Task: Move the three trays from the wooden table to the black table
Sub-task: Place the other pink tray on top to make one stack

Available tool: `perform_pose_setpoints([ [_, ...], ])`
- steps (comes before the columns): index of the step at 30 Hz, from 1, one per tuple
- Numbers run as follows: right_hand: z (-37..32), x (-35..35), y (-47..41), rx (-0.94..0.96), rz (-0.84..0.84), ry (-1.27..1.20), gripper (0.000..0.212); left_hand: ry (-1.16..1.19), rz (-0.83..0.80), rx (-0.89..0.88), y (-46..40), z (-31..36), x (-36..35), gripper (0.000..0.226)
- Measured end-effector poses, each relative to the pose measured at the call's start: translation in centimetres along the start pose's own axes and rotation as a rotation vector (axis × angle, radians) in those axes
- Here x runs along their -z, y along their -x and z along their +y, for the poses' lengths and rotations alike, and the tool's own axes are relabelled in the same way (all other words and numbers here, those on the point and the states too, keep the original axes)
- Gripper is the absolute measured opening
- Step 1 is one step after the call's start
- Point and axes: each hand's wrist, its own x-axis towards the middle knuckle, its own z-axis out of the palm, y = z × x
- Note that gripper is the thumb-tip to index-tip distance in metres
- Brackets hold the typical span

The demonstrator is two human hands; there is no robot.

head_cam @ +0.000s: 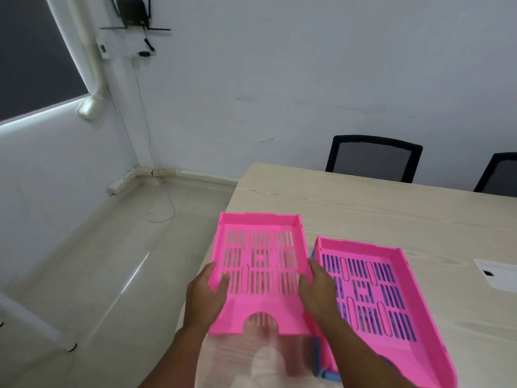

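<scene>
A pink slotted tray (261, 264) is held above the near left corner of the wooden table (391, 208). My left hand (208, 292) grips its left side wall and my right hand (316, 292) grips its right side wall. To its right a second pink tray (391, 298) lies on the table, stacked on a blue tray (317, 357) of which only edges show. The black table is not in view.
Two black mesh office chairs (373, 158) (500, 175) stand at the table's far side. A white cable plate (498, 273) sits in the tabletop at right. Tiled floor (112, 261) with a loose white cable lies to the left. A white table leg (33, 323) shows at far left.
</scene>
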Motion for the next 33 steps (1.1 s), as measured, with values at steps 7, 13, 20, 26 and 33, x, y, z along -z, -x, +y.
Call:
perform_pose_setpoints([
  [7, 1.9, 6.6, -0.9, 0.016, 0.117, 0.029, 0.036, 0.002, -0.049, -0.108, 1.2, 4.2, -4.2, 0.05],
  [13, 4.6, 14.0, 0.0, -0.045, 0.238, 0.061, 0.039, 0.051, -0.156, -0.18, 3.7, 7.8, -10.0, 0.049],
  [20, 8.5, 20.2, 0.9, -0.1, 0.259, 0.096, 0.044, 0.059, -0.255, -0.209, 6.9, 10.4, -15.1, 0.05],
  [26, 9.9, 22.7, 1.2, -0.115, 0.248, 0.075, 0.037, 0.034, -0.292, -0.209, 8.6, 11.1, -17.2, 0.049],
  [33, 11.4, 23.7, 1.0, -0.123, 0.211, 0.034, 0.032, 0.035, -0.285, -0.197, 9.8, 11.3, -18.2, 0.047],
])
